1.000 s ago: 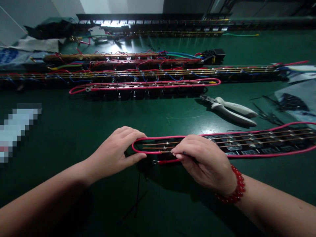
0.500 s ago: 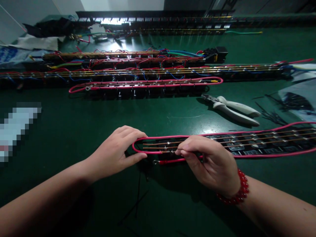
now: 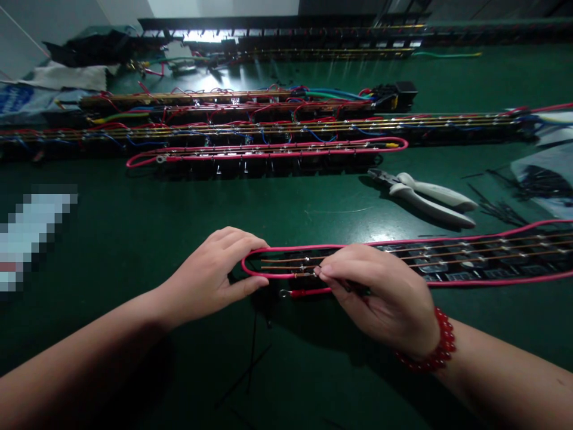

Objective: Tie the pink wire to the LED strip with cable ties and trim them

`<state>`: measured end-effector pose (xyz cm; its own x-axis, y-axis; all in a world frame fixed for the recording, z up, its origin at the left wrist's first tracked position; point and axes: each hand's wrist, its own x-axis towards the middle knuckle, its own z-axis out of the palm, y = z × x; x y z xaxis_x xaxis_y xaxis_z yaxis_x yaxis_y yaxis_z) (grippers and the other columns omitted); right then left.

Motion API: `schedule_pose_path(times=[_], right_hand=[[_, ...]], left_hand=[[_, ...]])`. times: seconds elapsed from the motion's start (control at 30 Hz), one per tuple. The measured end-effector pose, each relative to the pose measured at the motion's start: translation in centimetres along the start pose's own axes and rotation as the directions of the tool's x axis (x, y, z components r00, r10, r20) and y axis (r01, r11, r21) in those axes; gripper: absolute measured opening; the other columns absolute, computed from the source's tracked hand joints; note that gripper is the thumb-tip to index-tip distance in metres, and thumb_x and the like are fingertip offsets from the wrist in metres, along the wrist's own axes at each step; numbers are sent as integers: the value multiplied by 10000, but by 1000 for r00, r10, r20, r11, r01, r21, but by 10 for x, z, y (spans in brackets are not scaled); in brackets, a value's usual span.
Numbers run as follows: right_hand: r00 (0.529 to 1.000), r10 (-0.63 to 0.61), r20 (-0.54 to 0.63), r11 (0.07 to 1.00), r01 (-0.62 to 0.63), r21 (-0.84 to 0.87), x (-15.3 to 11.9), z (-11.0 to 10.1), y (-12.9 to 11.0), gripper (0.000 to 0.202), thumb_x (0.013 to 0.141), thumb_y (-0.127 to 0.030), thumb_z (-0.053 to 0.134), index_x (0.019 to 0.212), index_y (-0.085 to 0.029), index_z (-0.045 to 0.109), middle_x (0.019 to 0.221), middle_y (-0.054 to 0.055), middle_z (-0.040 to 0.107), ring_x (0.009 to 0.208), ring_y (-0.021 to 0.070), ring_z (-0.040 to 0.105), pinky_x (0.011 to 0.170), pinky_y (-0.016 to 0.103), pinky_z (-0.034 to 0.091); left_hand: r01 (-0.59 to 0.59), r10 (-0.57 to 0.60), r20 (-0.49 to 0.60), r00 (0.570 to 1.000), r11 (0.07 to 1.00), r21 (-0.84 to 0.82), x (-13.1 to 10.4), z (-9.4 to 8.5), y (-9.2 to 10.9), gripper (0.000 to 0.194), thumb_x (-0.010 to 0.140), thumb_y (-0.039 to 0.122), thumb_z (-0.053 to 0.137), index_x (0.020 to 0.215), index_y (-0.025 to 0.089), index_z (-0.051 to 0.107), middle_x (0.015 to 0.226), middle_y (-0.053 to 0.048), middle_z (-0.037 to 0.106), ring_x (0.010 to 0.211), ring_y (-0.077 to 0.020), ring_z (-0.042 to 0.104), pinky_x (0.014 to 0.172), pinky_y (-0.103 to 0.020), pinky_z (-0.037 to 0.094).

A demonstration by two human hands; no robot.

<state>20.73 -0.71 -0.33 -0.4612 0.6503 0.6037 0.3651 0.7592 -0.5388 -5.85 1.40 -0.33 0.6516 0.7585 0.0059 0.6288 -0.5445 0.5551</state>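
Observation:
A black strip assembly (image 3: 456,258) with copper rods along it lies in front of me, and a red cable (image 3: 389,243) loops round its edge. My left hand (image 3: 219,269) is closed round the left bend of that cable, fingers on the far side and thumb on the near side. Over the rods, my right hand (image 3: 376,286) pinches thumb against forefinger near a solder joint; what they hold is too small and hidden to make out. A ring terminal (image 3: 285,294) ends a red lead just left of my right hand.
White-handled pliers (image 3: 425,197) lie beyond the strip. Black cable ties (image 3: 504,209) are scattered beside a plastic bag (image 3: 544,173) at the right. Several wired strips (image 3: 268,128) stretch across the green table (image 3: 188,197). A blurred-out pale item (image 3: 36,233) is at the left.
My right fingertips have shifted slightly left and closed tighter over the joint, covering the thin dark strand seen between them before. My left hand keeps its hold. The view has moved slightly.

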Motion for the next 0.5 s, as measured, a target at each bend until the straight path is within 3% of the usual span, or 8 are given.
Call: schedule_pose_path(times=[0.27,0.5], right_hand=[[991,-107,75,992,111,-58,6,2,-2,189,829,-75,659,1000,-156,650,936,58,765,796,147,713,721,300,596],[988,-127,84,989,132,-66,9,2,-1,181,829,-95,670,1003,-147,667,908,61,771,767,147,716,696,299,600]], left_hand=[[-9,9,-9,1000,1000,2,0,-1,1,316,956,438,543,1166,202,547,1154,-63,638,1102,-226,550,965,-400,418],[-14,14,-3,1000,1000,2,2,0,2,316,955,437,546,1159,195,547,1154,-69,636,1099,-227,550,967,-404,412]])
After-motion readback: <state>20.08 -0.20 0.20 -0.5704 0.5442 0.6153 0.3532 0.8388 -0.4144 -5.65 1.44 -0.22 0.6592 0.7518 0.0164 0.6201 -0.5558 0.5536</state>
